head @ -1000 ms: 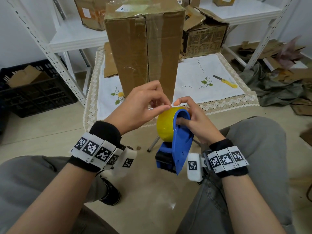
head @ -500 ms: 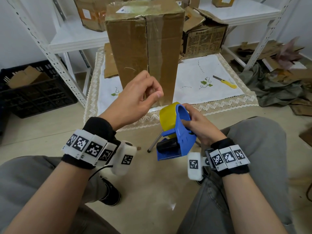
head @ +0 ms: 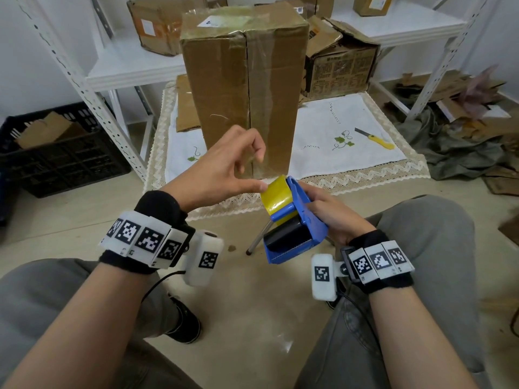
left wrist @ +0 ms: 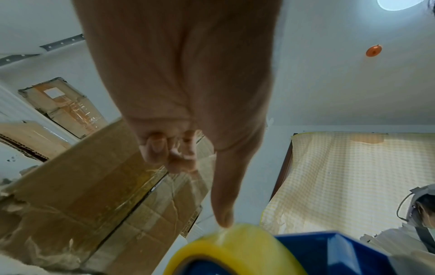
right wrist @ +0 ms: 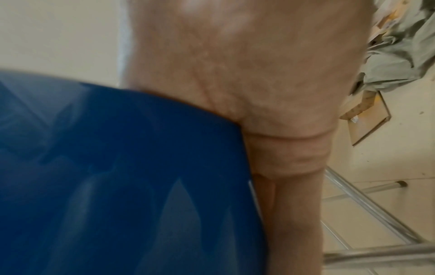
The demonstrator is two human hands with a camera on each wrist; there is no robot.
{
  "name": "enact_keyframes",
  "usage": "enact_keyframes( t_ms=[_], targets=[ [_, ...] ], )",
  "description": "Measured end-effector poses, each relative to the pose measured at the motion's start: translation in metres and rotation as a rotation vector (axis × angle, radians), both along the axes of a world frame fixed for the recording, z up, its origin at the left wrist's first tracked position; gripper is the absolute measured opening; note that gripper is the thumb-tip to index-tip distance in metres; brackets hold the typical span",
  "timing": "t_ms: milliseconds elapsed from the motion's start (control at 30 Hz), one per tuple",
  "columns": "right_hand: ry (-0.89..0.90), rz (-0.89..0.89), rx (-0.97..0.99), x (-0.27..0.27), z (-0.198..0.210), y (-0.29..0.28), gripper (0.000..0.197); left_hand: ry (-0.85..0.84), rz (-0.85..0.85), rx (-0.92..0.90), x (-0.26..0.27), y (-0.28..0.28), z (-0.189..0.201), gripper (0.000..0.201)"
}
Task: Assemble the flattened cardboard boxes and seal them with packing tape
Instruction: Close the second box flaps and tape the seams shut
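Note:
A tall cardboard box (head: pixel 241 88) stands upright on the low table, its middle seam covered with clear tape. It also fills the lower left of the left wrist view (left wrist: pixel 94 186). My right hand (head: pixel 323 209) grips the handle of a blue tape dispenser (head: pixel 297 237) over my lap; the blue body (right wrist: pixel 117 186) sits against the palm (right wrist: pixel 270 74). A yellow tape roll (head: pixel 276 195) sits in the dispenser. My left hand (head: pixel 259 172) hovers at the roll. Its thumb tip touches the roll's top (left wrist: pixel 235 249). The other fingers (left wrist: pixel 164 148) are loosely curled and hold nothing I can make out.
A yellow utility knife (head: pixel 376 138) lies on the white tablecloth (head: pixel 351 153). Flattened cardboard (head: pixel 186 108) lies behind the box. White shelving (head: pixel 134 71) holds more boxes, a black crate (head: pixel 56 155) sits at left, and scrap cardboard and cloth (head: pixel 463 141) pile at right.
My left hand left the roll, rose toward the box, then came back down with its thumb on the roll. My right hand tilted the dispenser so its roller end faces up.

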State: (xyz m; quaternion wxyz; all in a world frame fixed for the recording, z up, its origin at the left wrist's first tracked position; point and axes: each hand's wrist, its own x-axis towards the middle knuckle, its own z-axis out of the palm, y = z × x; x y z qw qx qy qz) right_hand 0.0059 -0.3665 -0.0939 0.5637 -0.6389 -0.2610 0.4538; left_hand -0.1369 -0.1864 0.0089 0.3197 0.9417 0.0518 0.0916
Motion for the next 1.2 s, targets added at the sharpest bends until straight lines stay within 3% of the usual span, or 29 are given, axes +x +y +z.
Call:
enact_keyframes(
  t_ms=[200, 433, 567, 1200],
  targets=[
    [-0.037, 0.021, 0.003, -0.002, 0.003, -0.002, 0.055, 0.033, -0.067, -0.078, 0.0, 0.001, 0.001, 0.042],
    [-0.056, 0.034, 0.003, 0.0, 0.002, -0.002, 0.047, -0.023, -0.061, -0.199, 0.0, -0.005, 0.001, 0.04],
    [-0.08, 0.033, -0.007, 0.0, 0.001, -0.003, 0.034, -0.012, -0.048, -0.156, 0.001, -0.009, 0.003, 0.042],
    [-0.154, 0.026, -0.044, -0.002, 0.001, -0.003, 0.031, -0.041, 0.05, -0.052, 0.006, -0.012, -0.011, 0.031]
  ],
)
